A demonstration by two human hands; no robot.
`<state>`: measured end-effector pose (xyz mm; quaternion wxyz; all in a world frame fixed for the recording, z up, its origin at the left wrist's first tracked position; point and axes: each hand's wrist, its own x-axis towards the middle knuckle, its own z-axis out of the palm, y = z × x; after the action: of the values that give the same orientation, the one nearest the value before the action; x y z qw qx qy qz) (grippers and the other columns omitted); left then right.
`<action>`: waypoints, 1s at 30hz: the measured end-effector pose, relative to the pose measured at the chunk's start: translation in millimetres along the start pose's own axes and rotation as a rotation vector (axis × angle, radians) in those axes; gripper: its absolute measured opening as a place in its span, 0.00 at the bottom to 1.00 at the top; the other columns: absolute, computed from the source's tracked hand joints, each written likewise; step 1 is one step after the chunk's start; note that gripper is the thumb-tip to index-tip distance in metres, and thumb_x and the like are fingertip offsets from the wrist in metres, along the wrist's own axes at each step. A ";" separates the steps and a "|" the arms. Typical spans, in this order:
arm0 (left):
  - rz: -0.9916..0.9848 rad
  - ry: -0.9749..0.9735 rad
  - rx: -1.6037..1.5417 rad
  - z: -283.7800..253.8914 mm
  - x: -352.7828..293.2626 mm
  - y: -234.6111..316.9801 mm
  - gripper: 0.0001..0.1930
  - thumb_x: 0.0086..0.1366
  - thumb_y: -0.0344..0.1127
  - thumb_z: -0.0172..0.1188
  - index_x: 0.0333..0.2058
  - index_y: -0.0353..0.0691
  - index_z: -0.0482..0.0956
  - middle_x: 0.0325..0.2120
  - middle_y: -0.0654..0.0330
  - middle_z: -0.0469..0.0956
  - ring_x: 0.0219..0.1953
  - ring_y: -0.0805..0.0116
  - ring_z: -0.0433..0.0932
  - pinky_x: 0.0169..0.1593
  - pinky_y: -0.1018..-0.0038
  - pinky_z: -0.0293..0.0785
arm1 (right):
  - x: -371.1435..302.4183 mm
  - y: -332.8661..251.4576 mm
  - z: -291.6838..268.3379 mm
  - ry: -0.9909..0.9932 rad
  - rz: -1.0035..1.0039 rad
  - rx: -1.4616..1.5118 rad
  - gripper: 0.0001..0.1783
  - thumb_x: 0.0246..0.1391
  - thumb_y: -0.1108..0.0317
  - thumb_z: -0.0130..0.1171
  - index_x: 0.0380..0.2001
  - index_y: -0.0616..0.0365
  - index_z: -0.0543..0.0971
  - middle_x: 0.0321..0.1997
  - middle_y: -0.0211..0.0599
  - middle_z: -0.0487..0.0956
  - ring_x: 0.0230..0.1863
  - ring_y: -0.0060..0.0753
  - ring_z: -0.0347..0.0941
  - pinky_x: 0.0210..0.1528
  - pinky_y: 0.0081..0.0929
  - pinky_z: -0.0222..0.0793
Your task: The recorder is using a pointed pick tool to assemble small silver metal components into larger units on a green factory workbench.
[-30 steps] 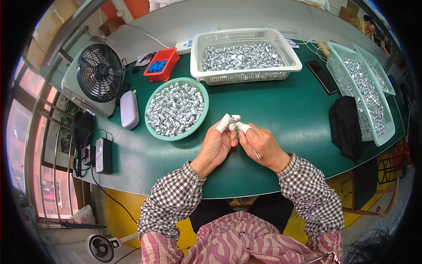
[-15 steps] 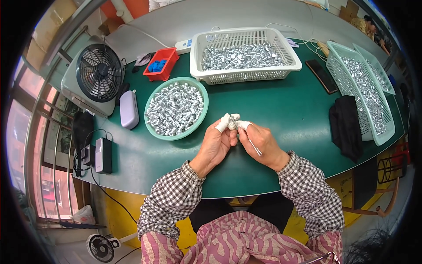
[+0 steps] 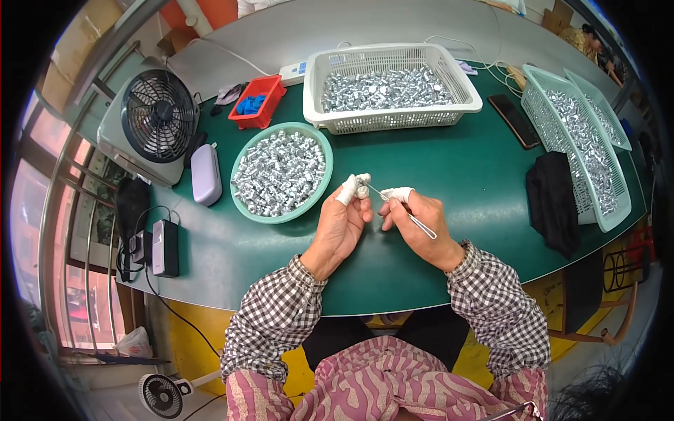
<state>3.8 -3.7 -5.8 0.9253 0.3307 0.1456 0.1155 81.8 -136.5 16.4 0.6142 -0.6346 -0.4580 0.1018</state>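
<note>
My left hand point(image 3: 337, 228) has white covers on its thumb and fingertips. It pinches a small metal part point(image 3: 363, 185), mostly hidden by the fingertips. My right hand point(image 3: 425, 228), with similar white fingertip covers, grips a thin wire tool point(image 3: 425, 228) with a looped handle end. The tool's fine tip points left and reaches close to the part; I cannot tell whether it touches. To the left of my left hand, a green bowl point(image 3: 327, 181) is full of small silver metal parts point(image 3: 281, 172).
A white basket point(image 3: 393, 125) of metal parts stands at the back, and green baskets point(image 3: 586, 186) at the right. A phone point(image 3: 514, 121) and black cloth point(image 3: 552, 203) lie nearby. On the left are a fan point(image 3: 158, 116), a red bin point(image 3: 258, 102) and a lilac case point(image 3: 206, 175).
My right hand has moved right, away from the left, so more of the wire tool shows between them. My left hand has shifted slightly left and up.
</note>
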 end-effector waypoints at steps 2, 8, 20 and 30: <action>0.011 0.016 -0.031 -2.1 1.5 2.3 0.14 0.66 0.40 0.46 0.43 0.35 0.69 0.25 0.64 0.70 0.20 0.75 0.67 0.27 0.79 0.67 | -2.0 -1.5 -4.5 -0.003 -0.011 -0.052 0.06 0.54 0.77 0.48 0.32 0.69 0.73 0.27 0.37 0.77 0.26 0.24 0.75 0.27 0.19 0.72; 0.025 0.046 -0.014 6.4 -2.0 4.2 0.14 0.66 0.40 0.46 0.44 0.36 0.68 0.27 0.63 0.70 0.23 0.76 0.68 0.26 0.79 0.67 | 1.5 5.4 -10.7 0.103 -0.015 0.050 0.08 0.54 0.77 0.48 0.36 0.68 0.73 0.33 0.38 0.77 0.30 0.23 0.75 0.30 0.18 0.72; -0.074 0.002 -0.079 -13.1 0.5 2.5 0.13 0.66 0.38 0.46 0.44 0.35 0.69 0.25 0.64 0.69 0.25 0.73 0.69 0.26 0.77 0.67 | 0.0 -0.1 -9.2 0.006 -0.158 -0.037 0.08 0.56 0.76 0.48 0.38 0.68 0.73 0.34 0.39 0.76 0.32 0.27 0.76 0.32 0.20 0.72; -0.047 0.020 -0.014 -2.2 -0.9 2.7 0.13 0.67 0.35 0.43 0.44 0.33 0.68 0.26 0.63 0.69 0.25 0.74 0.68 0.26 0.77 0.67 | -2.5 10.4 -5.1 0.010 -0.221 -0.162 0.07 0.56 0.75 0.48 0.37 0.67 0.73 0.33 0.40 0.76 0.31 0.29 0.75 0.31 0.20 0.72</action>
<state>1.9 -0.6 -5.5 0.9285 0.3195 0.1619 0.0981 88.6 -140.0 7.4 0.5706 -0.6282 -0.5289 -0.0071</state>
